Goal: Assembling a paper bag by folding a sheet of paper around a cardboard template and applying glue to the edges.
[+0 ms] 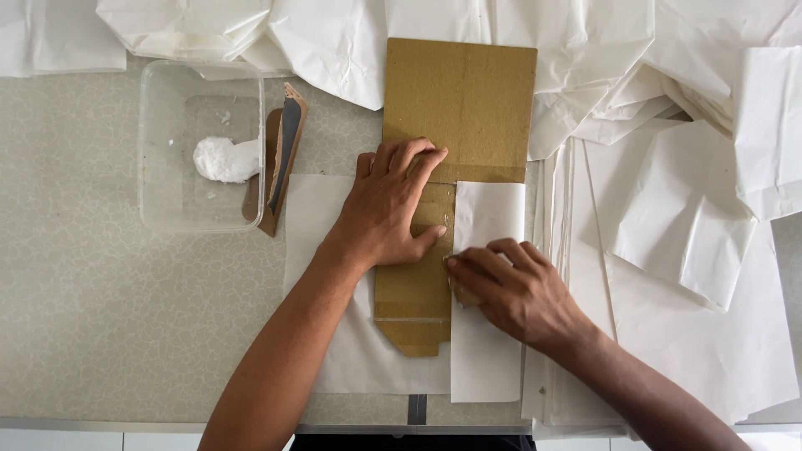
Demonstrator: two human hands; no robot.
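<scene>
A long brown cardboard template (459, 100) lies on a white paper sheet (313, 209) in the middle of the table. My left hand (388, 205) presses flat on the cardboard, fingers spread forward. The paper's right side is folded over the cardboard as a white flap (489, 209). My right hand (505, 284) rests on that flap, its fingertips pressing along the flap's left edge where it meets the cardboard. Neither hand grips anything.
A clear plastic tub (167, 200) with a white lump of paste (221, 159) stands at the left, a brown spatula-like strip (284, 154) leaning on its rim. Stacks of white paper sheets (685, 217) crowd the right side and back. The table's front edge (125, 424) runs along the bottom.
</scene>
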